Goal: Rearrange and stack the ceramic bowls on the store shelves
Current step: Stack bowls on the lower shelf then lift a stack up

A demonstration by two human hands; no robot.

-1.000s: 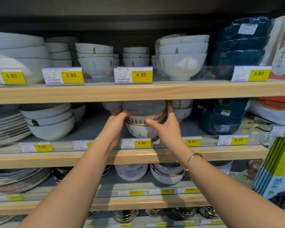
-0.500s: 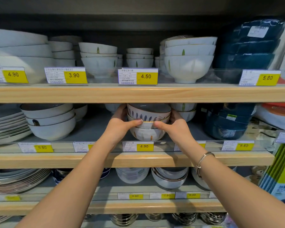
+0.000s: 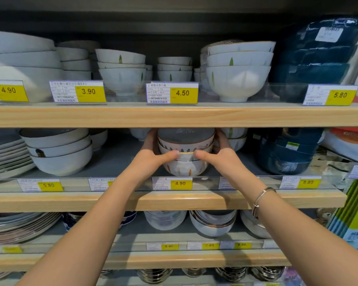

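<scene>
A stack of three patterned ceramic bowls (image 3: 185, 169) with gold rims stands on the middle shelf (image 3: 165, 200), behind the 4.90 price tag (image 3: 172, 183). My left hand (image 3: 153, 156) grips the stack's left side, thumb across the front and fingers round the back. On the right side, my right hand (image 3: 221, 156) holds the same stack the same way. The two thumbs nearly meet on the middle bowl. The top bowl's rim almost reaches the underside of the upper shelf (image 3: 174, 116).
White bowls (image 3: 60, 153) and plates (image 3: 6, 155) fill the middle shelf's left; dark blue bowls (image 3: 287, 155) stand on its right. More white bowls (image 3: 236, 79) line the upper shelf. Clear plastic guards (image 3: 246, 182) edge each shelf. Lower shelves hold more bowls (image 3: 213, 222).
Both hands have stayed on the bowl stack, and the stack sits a little nearer the shelf front than a second ago. The camera view has shifted slightly left.
</scene>
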